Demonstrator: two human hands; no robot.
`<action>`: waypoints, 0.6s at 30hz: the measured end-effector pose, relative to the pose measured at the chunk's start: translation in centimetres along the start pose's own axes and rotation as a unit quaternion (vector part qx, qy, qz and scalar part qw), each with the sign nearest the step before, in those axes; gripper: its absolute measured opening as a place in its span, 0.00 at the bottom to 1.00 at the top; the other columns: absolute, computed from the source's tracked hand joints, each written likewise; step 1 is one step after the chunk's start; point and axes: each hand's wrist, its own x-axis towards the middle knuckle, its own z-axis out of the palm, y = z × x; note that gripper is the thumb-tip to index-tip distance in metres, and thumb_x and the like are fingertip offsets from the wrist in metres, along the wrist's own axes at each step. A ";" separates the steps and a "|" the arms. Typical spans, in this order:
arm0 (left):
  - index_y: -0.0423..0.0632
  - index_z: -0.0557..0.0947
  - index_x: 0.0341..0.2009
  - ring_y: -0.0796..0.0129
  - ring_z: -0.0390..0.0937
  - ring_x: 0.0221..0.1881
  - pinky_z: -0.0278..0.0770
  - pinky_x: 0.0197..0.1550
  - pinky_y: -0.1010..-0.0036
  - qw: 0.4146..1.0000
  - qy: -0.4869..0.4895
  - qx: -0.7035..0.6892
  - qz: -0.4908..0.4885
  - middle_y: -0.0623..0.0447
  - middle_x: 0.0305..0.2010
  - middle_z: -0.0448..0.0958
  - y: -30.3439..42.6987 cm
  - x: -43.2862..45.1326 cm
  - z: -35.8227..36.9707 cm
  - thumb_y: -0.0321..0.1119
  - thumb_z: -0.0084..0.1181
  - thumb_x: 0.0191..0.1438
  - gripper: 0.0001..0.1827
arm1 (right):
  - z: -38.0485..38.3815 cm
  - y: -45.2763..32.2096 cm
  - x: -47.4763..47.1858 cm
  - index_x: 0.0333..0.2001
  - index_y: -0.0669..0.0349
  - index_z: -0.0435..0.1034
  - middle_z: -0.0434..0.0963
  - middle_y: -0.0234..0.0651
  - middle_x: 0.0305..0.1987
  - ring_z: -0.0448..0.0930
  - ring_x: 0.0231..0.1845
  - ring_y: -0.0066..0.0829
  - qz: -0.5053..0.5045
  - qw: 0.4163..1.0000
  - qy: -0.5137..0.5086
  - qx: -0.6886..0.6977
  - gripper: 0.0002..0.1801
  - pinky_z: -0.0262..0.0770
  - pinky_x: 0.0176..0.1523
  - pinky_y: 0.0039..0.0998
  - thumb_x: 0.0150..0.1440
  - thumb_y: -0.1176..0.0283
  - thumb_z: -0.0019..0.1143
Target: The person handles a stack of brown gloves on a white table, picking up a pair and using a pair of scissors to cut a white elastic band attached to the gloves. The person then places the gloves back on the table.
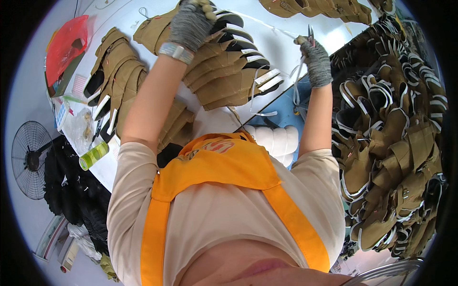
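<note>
My left hand [193, 26], in a grey knit glove with bare fingertips, is curled at the far end of a row of overlapping brown fabric shoe uppers [222, 68] with white-edged black linings. A thin white strip [264, 25] runs taut from its fingertips to my right hand [315, 62]. That hand, gloved the same way, grips small metal snips [310, 34], their tips pointing away from me. The strip's loose end hangs below my right hand. Exactly how the left fingers hold the strip is partly hidden.
More brown uppers lie on the white table [200, 121] at left and far right. A large heap of uppers [386, 150] rises at right. Near my waist sits a white bundle [275, 139]. Leftward are a green canister [93, 156], red plastic bag [68, 50] and fan [32, 161].
</note>
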 end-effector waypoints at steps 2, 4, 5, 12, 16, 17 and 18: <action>0.52 0.72 0.30 0.69 0.69 0.24 0.73 0.29 0.75 0.992 0.054 0.014 0.114 0.58 0.24 0.71 1.9 1.7 -1.3 0.36 0.43 0.59 0.08 | -1.3 0.3 1.7 0.33 0.57 0.77 0.67 0.27 0.20 0.66 0.24 0.21 0.022 0.999 0.012 -0.026 0.18 0.62 0.30 0.23 0.51 0.54 0.54; 0.52 0.73 0.29 0.68 0.70 0.25 0.73 0.30 0.73 0.983 0.080 0.013 0.162 0.57 0.24 0.71 2.5 3.5 -1.5 0.35 0.42 0.60 0.08 | -3.8 0.6 2.4 0.34 0.55 0.77 0.70 0.31 0.21 0.68 0.25 0.23 0.047 0.996 0.016 -0.073 0.19 0.64 0.34 0.25 0.52 0.51 0.51; 0.52 0.73 0.29 0.67 0.70 0.25 0.73 0.30 0.71 0.980 0.092 0.012 0.175 0.57 0.24 0.71 3.2 3.6 -1.3 0.35 0.42 0.59 0.08 | -4.2 0.8 2.5 0.33 0.55 0.77 0.71 0.32 0.21 0.68 0.25 0.24 0.031 0.994 0.038 -0.102 0.19 0.65 0.34 0.26 0.52 0.52 0.51; 0.40 0.72 0.37 0.61 0.72 0.37 0.72 0.38 0.68 0.817 0.208 0.351 0.408 0.46 0.33 0.74 13.5 2.2 -8.5 0.37 0.46 0.57 0.12 | -7.2 4.4 5.1 0.38 0.49 0.75 0.77 0.38 0.37 0.75 0.36 0.35 0.026 0.974 0.176 -0.140 0.12 0.69 0.43 0.30 0.47 0.65 0.54; 0.43 0.76 0.29 0.66 0.70 0.30 0.72 0.33 0.68 0.597 0.402 0.414 0.557 0.50 0.27 0.73 20.0 -1.1 -9.9 0.34 0.49 0.54 0.08 | -10.8 10.8 7.1 0.43 0.44 0.73 0.75 0.39 0.42 0.77 0.41 0.38 0.016 0.961 0.219 -0.168 0.24 0.71 0.46 0.31 0.38 0.78 0.56; 0.43 0.76 0.29 0.66 0.70 0.29 0.72 0.31 0.68 0.474 0.405 0.491 0.608 0.51 0.26 0.72 21.3 -2.6 -9.9 0.34 0.51 0.52 0.07 | -11.7 11.9 7.3 0.43 0.44 0.73 0.75 0.39 0.41 0.76 0.40 0.37 0.023 0.963 0.231 -0.137 0.27 0.71 0.45 0.31 0.36 0.81 0.56; 0.45 0.75 0.32 0.68 0.70 0.31 0.70 0.34 0.71 0.489 0.428 0.460 0.605 0.51 0.28 0.73 23.2 -4.7 -10.9 0.38 0.49 0.53 0.10 | -10.2 8.9 6.5 0.44 0.46 0.73 0.75 0.39 0.40 0.77 0.37 0.36 0.121 0.962 0.241 0.054 0.28 0.73 0.42 0.31 0.36 0.81 0.55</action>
